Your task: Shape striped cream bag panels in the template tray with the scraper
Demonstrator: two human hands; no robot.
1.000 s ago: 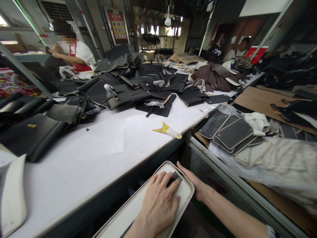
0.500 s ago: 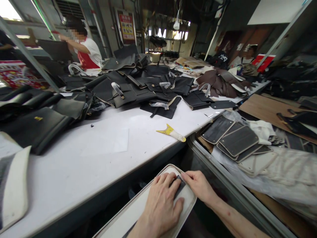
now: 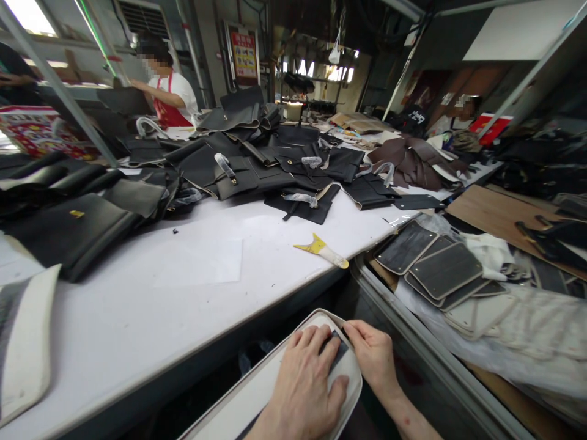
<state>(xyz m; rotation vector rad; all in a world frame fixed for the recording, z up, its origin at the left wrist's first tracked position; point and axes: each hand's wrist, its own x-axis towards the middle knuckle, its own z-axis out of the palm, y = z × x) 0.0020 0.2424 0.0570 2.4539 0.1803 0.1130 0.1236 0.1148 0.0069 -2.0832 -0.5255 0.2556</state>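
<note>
A white panel [image 3: 243, 391] with a rounded end, a raised edge strip and a dark grey band is held low in front of me, beside the table. My left hand [image 3: 307, 379] lies on top of it with fingers and thumb spread, pressing near the dark band. At the rounded corner my right hand [image 3: 370, 351] pinches the thin edge strip between thumb and curled fingers. The panel's lower end runs out of view. On the white table [image 3: 183, 311], close to its near edge, lies a yellow and white forked tool [image 3: 322, 250].
Black leather bag pieces [image 3: 257, 174] are heaped across the table's far side, brown pieces [image 3: 408, 160] beyond. To the right, a bin [image 3: 385, 305] holds grey panels [image 3: 447, 269]. A white curved panel [image 3: 30, 342] sits at left. A person in a red apron [image 3: 167, 101] works behind.
My right hand has turned at the wrist and curled its fingers more around the corner's edge. My left hand stays on the panel. The person behind has lowered an arm.
</note>
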